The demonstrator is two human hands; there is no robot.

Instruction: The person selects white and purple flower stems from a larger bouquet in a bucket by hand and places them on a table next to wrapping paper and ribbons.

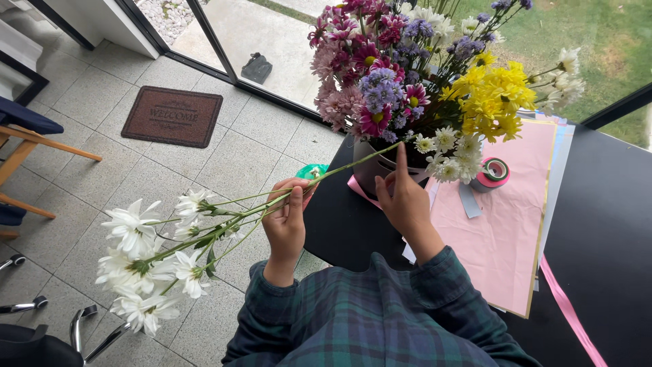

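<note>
My left hand (286, 221) grips a bunch of white daisy-like flowers (146, 255) by their green stems, blooms pointing left over the floor. The stems run up to the right past my right hand (402, 197), whose index finger points up toward a grey bucket (375, 168). The bucket holds a big mixed bouquet (421, 75) of pink, purple, yellow and white flowers. Both sleeves are dark green plaid.
A black table (604, 224) carries pink wrapping paper (506, 224), a roll of pink tape (494, 172) and a pink ribbon (570, 316). On the tiled floor lie a brown doormat (172, 115) and chair legs (81, 326). A wooden chair (27, 146) stands at left.
</note>
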